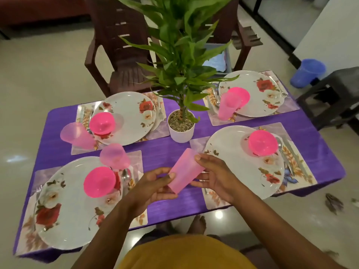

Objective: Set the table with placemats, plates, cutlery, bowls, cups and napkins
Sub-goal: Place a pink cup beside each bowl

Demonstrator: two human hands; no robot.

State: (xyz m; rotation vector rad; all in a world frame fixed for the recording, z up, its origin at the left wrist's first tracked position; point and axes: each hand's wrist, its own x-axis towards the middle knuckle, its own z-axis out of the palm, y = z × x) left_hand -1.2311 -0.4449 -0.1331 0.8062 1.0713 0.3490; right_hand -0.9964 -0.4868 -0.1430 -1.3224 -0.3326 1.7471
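Observation:
Both hands hold a pale pink cup (pixel 183 170) tilted above the purple table (pixel 174 148), between the two near place settings. My left hand (pixel 153 183) grips its base end and my right hand (pixel 215 173) grips its upper side. Floral placemats carry white rose-patterned plates: near left plate (pixel 64 210), near right plate (pixel 239 166), far left plate (pixel 130 115), far right plate (pixel 260 90). A bright pink bowl sits on each, such as the near left bowl (pixel 100 181) and the near right bowl (pixel 263 142). Pink cups stand at the other three settings, one of them (pixel 114 156) by the near left plate. Cutlery lies beside the plates.
A potted green plant in a white pot (pixel 180 127) stands at the table's centre. Two dark brown chairs (pixel 120 55) sit behind the table, one holding a bin with blue cloth (pixel 219 61). A blue bucket (pixel 308 72) and a dark stool (pixel 334 94) stand at the right.

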